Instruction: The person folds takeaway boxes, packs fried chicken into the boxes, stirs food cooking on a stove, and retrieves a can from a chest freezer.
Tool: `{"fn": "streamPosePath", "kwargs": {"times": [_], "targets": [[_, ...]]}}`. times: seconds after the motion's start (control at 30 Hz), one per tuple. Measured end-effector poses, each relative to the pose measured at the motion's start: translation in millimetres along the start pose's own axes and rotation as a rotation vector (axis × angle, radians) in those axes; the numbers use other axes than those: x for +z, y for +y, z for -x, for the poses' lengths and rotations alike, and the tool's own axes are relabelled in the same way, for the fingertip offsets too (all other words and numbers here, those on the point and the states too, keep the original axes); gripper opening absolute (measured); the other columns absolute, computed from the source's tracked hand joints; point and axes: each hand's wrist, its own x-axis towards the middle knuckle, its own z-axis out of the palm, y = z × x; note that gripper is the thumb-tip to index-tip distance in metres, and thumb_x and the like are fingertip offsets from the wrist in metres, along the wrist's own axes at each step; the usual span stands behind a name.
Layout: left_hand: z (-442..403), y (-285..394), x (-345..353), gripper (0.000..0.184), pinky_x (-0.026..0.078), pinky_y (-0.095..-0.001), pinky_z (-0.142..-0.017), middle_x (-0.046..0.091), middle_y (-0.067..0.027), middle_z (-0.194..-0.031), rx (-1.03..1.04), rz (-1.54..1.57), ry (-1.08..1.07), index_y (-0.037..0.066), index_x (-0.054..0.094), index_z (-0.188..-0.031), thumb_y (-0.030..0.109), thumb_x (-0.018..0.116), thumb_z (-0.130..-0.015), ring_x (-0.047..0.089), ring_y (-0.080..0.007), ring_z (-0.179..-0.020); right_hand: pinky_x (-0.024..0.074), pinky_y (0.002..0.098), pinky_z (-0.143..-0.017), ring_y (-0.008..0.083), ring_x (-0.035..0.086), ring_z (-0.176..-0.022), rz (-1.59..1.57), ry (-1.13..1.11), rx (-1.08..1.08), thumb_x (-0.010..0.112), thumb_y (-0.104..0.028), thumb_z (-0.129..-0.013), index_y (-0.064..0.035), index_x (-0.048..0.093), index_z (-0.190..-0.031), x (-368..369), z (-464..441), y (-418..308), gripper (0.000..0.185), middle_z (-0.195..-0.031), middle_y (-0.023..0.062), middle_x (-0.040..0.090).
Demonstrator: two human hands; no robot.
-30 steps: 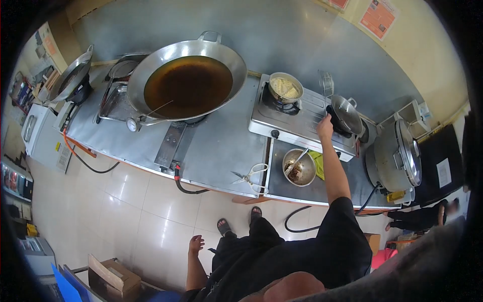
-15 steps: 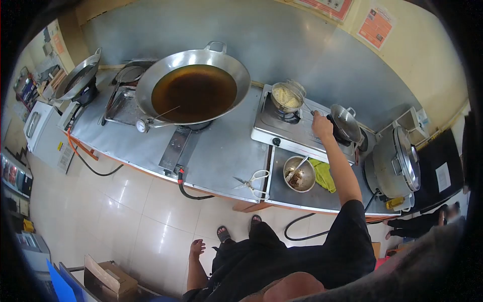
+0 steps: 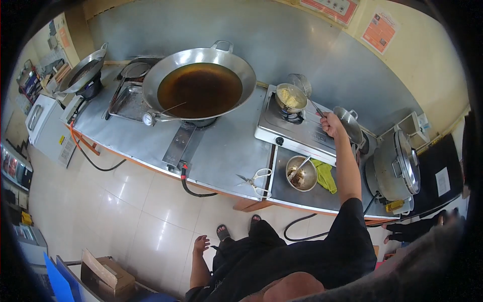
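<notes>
My right hand (image 3: 330,124) is closed round the handle of a wire strainer (image 3: 300,82). The strainer's basket is tipped up at the back right rim of a small metal pot (image 3: 298,101). Pale yellow noodle-like food (image 3: 288,96) lies in that pot, which sits on the left burner of a gas stove (image 3: 271,123). Close to my right hand, a second small pan (image 3: 348,123) stands on the stove's right side. My left hand (image 3: 202,243) hangs low over the floor, holding nothing, its fingers loosely apart.
A large wok (image 3: 249,83) of dark brown liquid, with a dial thermometer (image 3: 148,119), stands left. In front of the stove are a metal bowl (image 3: 310,176), a green cloth (image 3: 325,177) and scissors (image 3: 256,181). A big lidded pot (image 3: 385,168) stands right.
The strainer basket has shifted from the pot's right side up toward its back right and tilted more upright. My right hand is still on its handle. My left hand has risen slightly.
</notes>
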Motion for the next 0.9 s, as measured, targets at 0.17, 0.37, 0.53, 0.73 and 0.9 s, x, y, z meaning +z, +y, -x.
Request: {"fn": "streamPosePath", "kwargs": {"times": [0.17, 0.37, 0.53, 0.73, 0.9], "targets": [[-0.1, 4.1, -3.3, 0.039, 0.05, -0.0379, -0.068, 0.065, -0.0085, -0.103, 0.005, -0.018, -0.001, 0.011, 0.054, -0.123, 0.035, 0.057, -0.092, 0.063, -0.0219, -0.084, 0.0173, 0.02, -0.036, 0.0034, 0.025, -0.043, 0.08, 0.012, -0.028, 0.036, -0.021, -0.099, -0.0045, 0.057, -0.103, -3.8, 22.2, -9.4, 0.027, -0.061, -0.0043, 0.039], [6.9, 7.9, -6.6, 0.041, 0.05, -0.039, -0.072, 0.064, -0.0093, -0.105, 0.031, -0.006, 0.007, 0.011, 0.054, -0.124, 0.036, 0.057, -0.092, 0.063, -0.0233, -0.089, 0.0256, 0.0264, -0.037, 0.0087, 0.036, -0.045, 0.622, 0.156, -0.267, 0.044, -0.02, -0.095, -0.0021, 0.064, -0.093, -1.1, 14.5, -14.1, 0.027, -0.061, 0.0, 0.045], [14.8, 2.6, -5.1, 0.036, 0.049, -0.0369, -0.067, 0.065, -0.0058, -0.097, 0.01, 0.018, 0.015, 0.011, 0.055, -0.122, 0.031, 0.056, -0.092, 0.063, -0.0203, -0.081, 0.047, 0.0401, -0.051, 0.0291, 0.061, -0.058, 1.15, 0.232, -0.437, 0.048, -0.021, -0.091, 0.0071, 0.064, -0.093, 13.9, -13.0, -10.6, 0.032, -0.075, 0.0186, 0.062], [16.0, -0.6, -0.9, 0.036, 0.048, -0.0361, -0.064, 0.065, -0.0071, -0.097, 0.018, -0.002, 0.043, 0.012, 0.055, -0.121, 0.032, 0.057, -0.092, 0.063, -0.0202, -0.078, 0.0464, 0.0507, -0.089, 0.0469, 0.06, -0.097, 1.384, 0.399, -0.613, 0.049, -0.021, -0.088, 0.0071, 0.065, -0.096, 21.5, -4.0, -22.0, 0.033, -0.097, 0.0293, 0.064], [16.8, -2.2, -2.7, 0.039, 0.05, -0.0391, -0.072, 0.065, -0.0102, -0.105, 0.009, 0.021, 0.021, 0.011, 0.055, -0.123, 0.034, 0.057, -0.091, 0.064, -0.024, -0.087, 0.0494, 0.0514, -0.085, 0.0445, 0.063, -0.094, 1.525, 0.452, -0.643, 0.047, -0.019, -0.089, 0.0028, 0.065, -0.095, 10.5, -15.1, -11.7, 0.029, -0.099, 0.0281, 0.065]]}}
